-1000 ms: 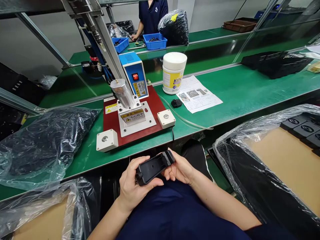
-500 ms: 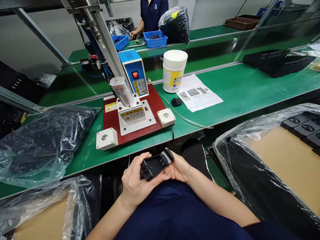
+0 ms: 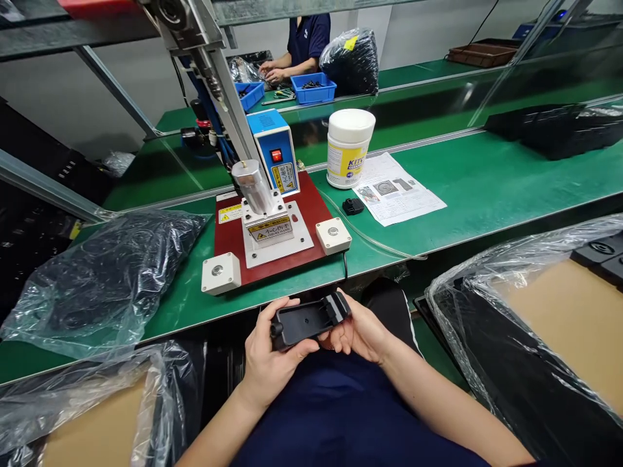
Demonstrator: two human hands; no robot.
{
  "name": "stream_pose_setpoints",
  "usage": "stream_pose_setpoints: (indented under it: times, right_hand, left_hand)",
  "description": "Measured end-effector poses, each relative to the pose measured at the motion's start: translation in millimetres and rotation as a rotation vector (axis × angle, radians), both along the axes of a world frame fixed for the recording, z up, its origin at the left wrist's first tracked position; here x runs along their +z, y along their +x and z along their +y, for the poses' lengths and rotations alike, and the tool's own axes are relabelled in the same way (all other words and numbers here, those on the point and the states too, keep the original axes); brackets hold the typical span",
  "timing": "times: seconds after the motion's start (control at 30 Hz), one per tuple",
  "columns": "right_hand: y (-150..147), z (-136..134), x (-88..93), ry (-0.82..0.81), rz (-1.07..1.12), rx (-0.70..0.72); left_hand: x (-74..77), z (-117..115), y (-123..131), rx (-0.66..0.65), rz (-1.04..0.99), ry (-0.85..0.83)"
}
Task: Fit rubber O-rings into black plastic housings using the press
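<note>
Both my hands hold a black plastic holder [image 3: 306, 321] above my lap, just behind the green bench's front edge. My left hand [image 3: 272, 353] wraps its left end, and my right hand [image 3: 360, 331] grips its right end. Its flat face turns upward and shows a small central hole. On the bench ahead, a small black plastic part [image 3: 353, 206] lies beside a printed instruction sheet [image 3: 402, 188]. A benchtop press [image 3: 263, 220] on a red base plate stands beyond my hands, out of their reach.
A white tub with a yellow label [image 3: 348, 148] stands by the press. Black-filled plastic bags lie at left [image 3: 107, 279]. A plastic-lined box [image 3: 525, 337] with black parts sits at right. Across a glass divider, a co-worker [image 3: 306, 39] handles items near blue bins [image 3: 314, 87].
The holder has turned in my hands from a tilted pose to lying flatter, with its face upward. The whole view has shifted slightly, and the co-worker's hands have moved.
</note>
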State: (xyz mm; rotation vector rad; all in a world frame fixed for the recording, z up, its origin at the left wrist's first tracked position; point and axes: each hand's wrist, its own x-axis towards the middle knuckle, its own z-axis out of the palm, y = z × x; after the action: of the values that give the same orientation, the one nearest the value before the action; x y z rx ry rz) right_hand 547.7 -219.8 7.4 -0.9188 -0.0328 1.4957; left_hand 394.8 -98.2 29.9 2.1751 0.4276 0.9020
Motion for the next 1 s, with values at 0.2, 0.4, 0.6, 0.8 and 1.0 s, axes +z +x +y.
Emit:
stream_pose_setpoints:
  times: [0.2,0.4,0.6,0.8,1.0]
  right_hand:
    - [4.8,-1.3,15.9,0.049,-0.140,-0.013]
    - [11.1,2.1,26.0,0.062,-0.070,0.046]
    - [17.0,5.4,39.8,0.097,-0.087,0.074]
    - [21.7,19.0,79.8,0.246,-0.597,-0.097]
    - [40.8,64.7,136.6,0.589,-1.196,-0.183]
  left_hand:
    - [-4.0,7.3,-3.5,-0.039,-0.016,-0.332]
    - [8.6,16.1,-4.7,-0.090,-0.016,-0.204]
    - [25.5,30.8,-2.4,-0.248,-0.061,0.037]
    - [41.1,38.6,2.0,-0.281,-0.050,-0.107]
    - [90.2,86.4,34.2,-0.058,-0.191,-0.182]
